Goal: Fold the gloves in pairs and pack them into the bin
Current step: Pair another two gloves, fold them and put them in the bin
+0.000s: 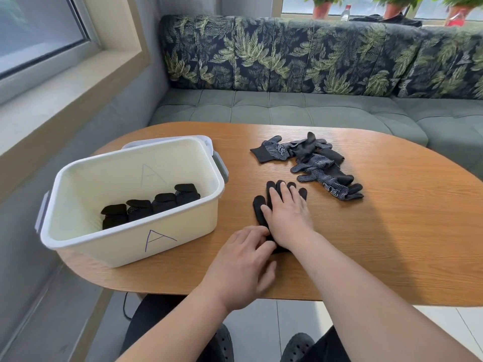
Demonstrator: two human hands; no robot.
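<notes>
Left hand (245, 259) pinches the cuff of the black glove (261, 207) nearest me, right hand (287, 215) flat and open on it, fingers pointing away; I note bin (130, 246) lies left.

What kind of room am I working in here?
Probably a home or café-style seating nook: a padded bench with leaf-print cushions, an oval wooden table, and potted plants on the windowsill.

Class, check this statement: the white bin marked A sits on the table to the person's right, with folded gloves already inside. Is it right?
One thing is wrong: the head view shows the bin on the person's left, not right. It does sit on the table, marked A, with folded gloves inside.
</notes>
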